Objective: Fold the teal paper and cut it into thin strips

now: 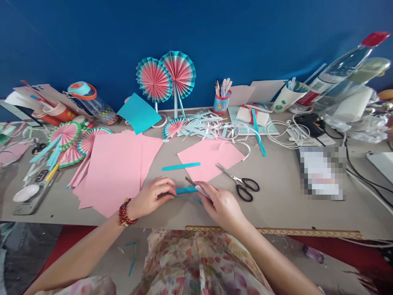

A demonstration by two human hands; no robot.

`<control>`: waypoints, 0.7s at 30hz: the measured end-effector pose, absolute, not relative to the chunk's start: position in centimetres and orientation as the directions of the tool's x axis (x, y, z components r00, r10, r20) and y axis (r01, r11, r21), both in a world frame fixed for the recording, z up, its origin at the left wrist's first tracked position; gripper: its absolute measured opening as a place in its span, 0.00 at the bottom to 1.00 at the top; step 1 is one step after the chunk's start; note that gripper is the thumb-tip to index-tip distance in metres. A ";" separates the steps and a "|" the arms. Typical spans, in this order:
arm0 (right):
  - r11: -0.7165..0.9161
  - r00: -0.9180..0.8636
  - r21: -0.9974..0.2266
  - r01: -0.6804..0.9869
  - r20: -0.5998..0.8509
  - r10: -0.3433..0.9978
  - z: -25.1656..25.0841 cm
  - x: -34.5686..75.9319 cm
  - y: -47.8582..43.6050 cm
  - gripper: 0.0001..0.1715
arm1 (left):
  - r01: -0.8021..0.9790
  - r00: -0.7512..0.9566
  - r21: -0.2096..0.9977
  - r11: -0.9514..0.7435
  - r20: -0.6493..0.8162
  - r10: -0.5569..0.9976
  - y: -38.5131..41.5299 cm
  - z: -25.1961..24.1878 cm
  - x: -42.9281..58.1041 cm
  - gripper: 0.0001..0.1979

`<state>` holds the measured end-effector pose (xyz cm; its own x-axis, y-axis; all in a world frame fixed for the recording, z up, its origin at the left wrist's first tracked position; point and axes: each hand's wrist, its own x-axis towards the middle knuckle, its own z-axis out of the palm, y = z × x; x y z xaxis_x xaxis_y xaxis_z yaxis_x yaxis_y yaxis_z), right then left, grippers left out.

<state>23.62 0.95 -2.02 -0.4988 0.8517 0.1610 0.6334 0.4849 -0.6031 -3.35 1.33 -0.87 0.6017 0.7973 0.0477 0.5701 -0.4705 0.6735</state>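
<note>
My left hand [155,196] is closed with its fingertips at the left end of a blue paper strip [186,190] lying on the table. In my right hand [222,205] is a craft knife [201,191] with a pale handle, its thin grey blade pointing up and left above the strip. A narrower blue sliver curls between the hands, close to the table's front edge. Another blue strip [181,166] lies just beyond, partly over a pink sheet [211,155]. Black-handled scissors [242,185] rest, blades apart, to the right of my right hand.
Pink paper sheets [113,168] are stacked at left. Folded paper fans [154,80] lean against the blue wall, beside a turquoise sheet [139,112]. White paper scraps [205,125], a pen cup [221,101], cables [287,133], a blurred-out phone [322,174] and a tall bottle [340,67] stand or lie behind and right.
</note>
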 end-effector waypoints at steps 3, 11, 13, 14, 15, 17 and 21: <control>0.483 -0.509 -0.576 0.659 0.130 0.851 -2.5 23.5 0.8 0.16 | 0.607 0.586 0.626 -0.489 0.064 0.808 0.2 -1.1 -3.9 0.10; 0.489 -0.510 -0.555 0.673 0.131 0.850 -2.9 23.8 0.7 0.17 | 0.659 0.588 0.448 -0.604 0.194 0.785 -2.3 -2.9 -5.6 0.14; 0.485 -0.508 -0.551 0.679 0.124 0.852 -2.9 23.8 0.7 0.17 | 0.672 0.582 0.428 -0.604 0.198 0.789 -2.4 -3.2 -5.7 0.14; 0.482 -0.507 -0.551 0.681 0.120 0.853 -2.9 23.8 0.7 0.16 | 0.676 0.581 0.423 -0.604 0.200 0.789 -2.4 -3.2 -5.7 0.14; 0.480 -0.506 -0.553 0.681 0.118 0.854 -2.9 23.8 0.7 0.16 | 0.675 0.581 0.419 -0.607 0.205 0.788 -2.4 -3.3 -5.6 0.15; 0.478 -0.505 -0.556 0.680 0.117 0.855 -2.9 23.8 0.7 0.16 | 0.670 0.585 0.414 -0.616 0.215 0.782 -2.4 -3.3 -5.6 0.14; 0.480 -0.505 -0.555 0.679 0.122 0.854 -2.9 23.7 0.6 0.17 | 0.671 0.584 0.409 -0.618 0.221 0.781 -2.5 -3.3 -5.4 0.14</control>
